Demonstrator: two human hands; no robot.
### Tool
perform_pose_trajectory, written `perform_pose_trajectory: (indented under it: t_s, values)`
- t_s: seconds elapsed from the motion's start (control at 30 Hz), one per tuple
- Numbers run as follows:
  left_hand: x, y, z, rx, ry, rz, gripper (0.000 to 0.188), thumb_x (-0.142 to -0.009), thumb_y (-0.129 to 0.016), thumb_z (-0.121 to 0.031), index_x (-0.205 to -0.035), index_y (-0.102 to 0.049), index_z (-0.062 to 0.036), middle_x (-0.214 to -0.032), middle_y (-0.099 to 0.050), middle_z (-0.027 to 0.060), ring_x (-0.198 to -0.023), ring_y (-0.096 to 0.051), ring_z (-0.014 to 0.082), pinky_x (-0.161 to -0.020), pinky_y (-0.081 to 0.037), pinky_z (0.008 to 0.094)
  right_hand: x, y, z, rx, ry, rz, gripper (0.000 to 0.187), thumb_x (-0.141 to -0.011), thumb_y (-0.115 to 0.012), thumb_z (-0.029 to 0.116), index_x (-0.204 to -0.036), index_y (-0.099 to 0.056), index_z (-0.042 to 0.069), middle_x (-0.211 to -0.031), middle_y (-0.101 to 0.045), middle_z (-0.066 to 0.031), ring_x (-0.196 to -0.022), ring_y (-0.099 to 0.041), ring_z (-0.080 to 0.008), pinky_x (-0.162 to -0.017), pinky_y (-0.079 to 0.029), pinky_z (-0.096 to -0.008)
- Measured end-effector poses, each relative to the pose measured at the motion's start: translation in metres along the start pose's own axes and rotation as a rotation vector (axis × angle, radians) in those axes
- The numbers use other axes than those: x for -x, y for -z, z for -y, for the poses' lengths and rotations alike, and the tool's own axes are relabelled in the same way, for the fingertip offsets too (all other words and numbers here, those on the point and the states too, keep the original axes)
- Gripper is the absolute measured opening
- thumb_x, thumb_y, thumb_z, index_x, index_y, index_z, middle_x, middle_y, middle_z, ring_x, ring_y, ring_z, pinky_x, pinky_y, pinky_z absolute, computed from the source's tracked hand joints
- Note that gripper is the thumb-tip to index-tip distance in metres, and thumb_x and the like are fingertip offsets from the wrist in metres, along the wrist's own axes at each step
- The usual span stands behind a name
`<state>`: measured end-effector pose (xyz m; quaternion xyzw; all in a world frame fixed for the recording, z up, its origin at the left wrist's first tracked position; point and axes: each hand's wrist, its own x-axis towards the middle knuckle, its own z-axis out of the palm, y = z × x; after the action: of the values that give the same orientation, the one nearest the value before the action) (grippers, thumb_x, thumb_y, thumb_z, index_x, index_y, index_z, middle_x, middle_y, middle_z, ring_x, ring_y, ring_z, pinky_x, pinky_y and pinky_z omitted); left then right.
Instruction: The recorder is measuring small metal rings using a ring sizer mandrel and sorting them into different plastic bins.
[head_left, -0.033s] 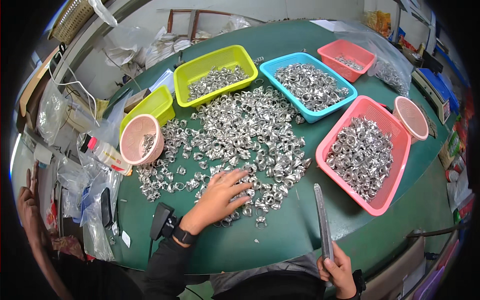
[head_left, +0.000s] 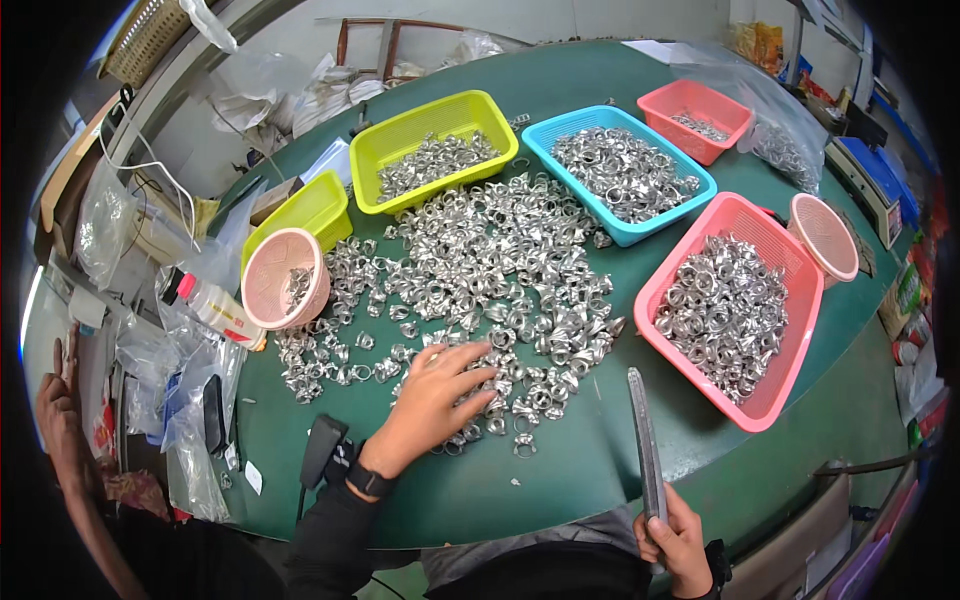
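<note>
A broad heap of silver-coloured metal rings (head_left: 500, 250) covers the middle of the green table. My left hand (head_left: 440, 392) lies palm down over the near edge of this heap, fingers spread and touching rings; whatever is under the palm is hidden. A dark band sits on that wrist. Close to the table's front edge, my right hand (head_left: 675, 540) is closed round the lower end of a grey tapered ring mandrel (head_left: 647, 440), which points up and away from me. No ring shows on the mandrel.
Rings fill a pink basket (head_left: 650, 310) at right, a blue basket (head_left: 620, 236) and a yellow-green basket (head_left: 365, 160) behind. A small pink round basket (head_left: 250, 285) and a bottle (head_left: 220, 312) stand left. Another person's hand (head_left: 60, 415) is at far left. A blue scale (head_left: 875, 180) sits far right.
My left hand has shifted very slightly to the left over the rings. My right hand and the mandrel look the same.
</note>
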<state>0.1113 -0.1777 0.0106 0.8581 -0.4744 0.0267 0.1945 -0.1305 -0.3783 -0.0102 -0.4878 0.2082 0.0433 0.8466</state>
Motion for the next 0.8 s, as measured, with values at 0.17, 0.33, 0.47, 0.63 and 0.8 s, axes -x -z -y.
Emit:
perform_pose_trajectory:
  t_s: [0.17, 0.33, 0.47, 0.63, 0.8]
  values:
    - [0.036, 0.009, -0.022, -0.025, 0.048, -0.053, 0.026, -0.061, -0.064, -0.02, -0.078, -0.054, -0.0037, -0.075, -0.047, 0.0063, -0.076, -0.045, 0.0222, -0.067, -0.033, 0.0325, -0.004, -0.019, -0.014, 0.122, 0.172, -0.019, 0.052, -0.078, -0.047, 0.018, -0.12, -0.021, 0.002, -0.06, -0.043, -0.0068, -0.038, -0.032, -0.0063, -0.032, -0.026, -0.0185]
    - [0.036, -0.018, -0.033, 0.033, -0.056, -0.04, 0.025, -0.065, -0.051, -0.008, -0.088, -0.046, -0.0005, -0.083, -0.043, 0.0099, -0.082, -0.042, 0.0234, -0.07, -0.031, 0.0324, 0.012, -0.046, -0.014, 0.213, 0.381, 0.092, 0.038, -0.078, -0.047, 0.015, -0.11, -0.036, -0.003, -0.071, -0.049, -0.0049, -0.056, -0.042, -0.0072, -0.051, -0.035, -0.018]
    - [0.051, -0.026, -0.027, 0.147, -0.056, -0.133, 0.027, -0.065, -0.048, -0.004, -0.091, -0.046, 0.0028, -0.085, -0.044, 0.0112, -0.082, -0.043, 0.0236, -0.073, -0.032, 0.033, -0.002, -0.084, -0.016, 0.462, 0.163, 0.106, 0.02, -0.077, -0.047, 0.012, -0.092, -0.039, 0.002, -0.061, -0.045, -0.0023, -0.043, -0.036, -0.0063, -0.035, -0.027, -0.0167]
    - [0.074, -0.013, -0.028, 0.345, 0.034, -0.33, 0.025, -0.068, -0.051, -0.003, -0.093, -0.047, 0.0025, -0.088, -0.046, 0.0118, -0.081, -0.046, 0.0246, -0.071, -0.037, 0.0327, -0.005, -0.088, -0.017, 0.231, 0.192, 0.059, 0.034, -0.079, -0.045, 0.012, -0.108, -0.032, 0.002, -0.065, -0.046, -0.0042, -0.042, -0.034, -0.0043, -0.036, -0.026, -0.0157]
    - [0.123, 0.027, -0.023, 1.407, 0.514, -0.508, 0.049, -0.064, -0.056, 0.01, -0.108, -0.036, 0.0031, -0.095, -0.049, 0.0138, -0.091, -0.05, 0.0219, -0.079, -0.041, 0.0302, -0.006, -0.087, -0.026, 0.448, -0.017, 0.197, 0.046, -0.077, -0.048, 0.01, -0.117, -0.028, -0.001, -0.064, -0.045, 0.0, -0.047, -0.036, -0.0037, -0.041, -0.029, -0.0155]
